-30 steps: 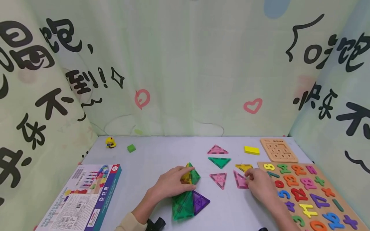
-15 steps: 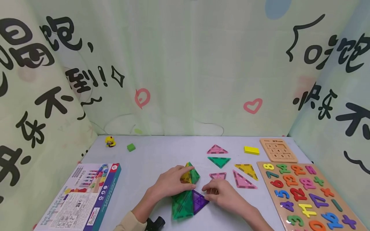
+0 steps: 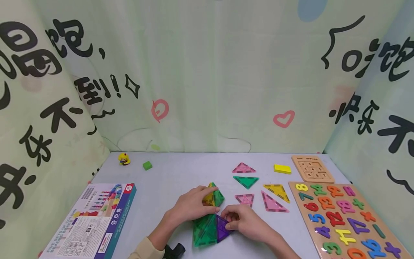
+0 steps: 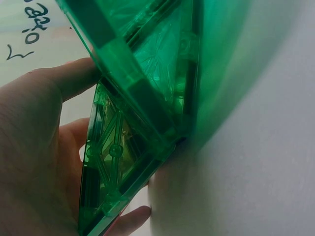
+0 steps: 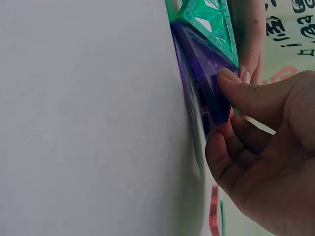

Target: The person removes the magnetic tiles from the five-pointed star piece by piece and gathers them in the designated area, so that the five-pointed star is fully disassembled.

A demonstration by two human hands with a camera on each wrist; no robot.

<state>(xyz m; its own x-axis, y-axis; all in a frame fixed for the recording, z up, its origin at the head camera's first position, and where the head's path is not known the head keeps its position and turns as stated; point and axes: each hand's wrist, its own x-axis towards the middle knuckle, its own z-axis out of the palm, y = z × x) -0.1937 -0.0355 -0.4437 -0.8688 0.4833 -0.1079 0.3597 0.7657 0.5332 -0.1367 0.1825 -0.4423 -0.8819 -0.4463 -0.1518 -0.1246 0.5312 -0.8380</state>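
My left hand (image 3: 194,203) holds a construction of translucent magnetic tiles, thumb and fingers around its upper part. A yellow tile (image 3: 208,200) shows beside the fingers, and a large green tile (image 3: 205,232) lies below the hand. In the left wrist view, green triangular tiles (image 4: 115,152) meet at angles against the thumb and fingers. My right hand (image 3: 245,220) pinches a purple triangular magnetic tile (image 3: 222,230) by its outer corner. Seen from the right wrist, the purple tile (image 5: 209,73) is tilted off the table, its far edge against a green tile (image 5: 209,24).
Loose triangular tiles lie to the right: pink (image 3: 273,203), yellow (image 3: 277,191), green (image 3: 246,181). Beyond are a yellow block (image 3: 282,169), a wooden board (image 3: 312,168) and a number puzzle (image 3: 350,219). A box (image 3: 88,223) lies left, with a toy duck (image 3: 124,159) and green block (image 3: 147,165) behind.
My right hand has moved left from the loose pink and yellow tiles to the purple tile and now pinches it. The left hand has kept its place on the construction.
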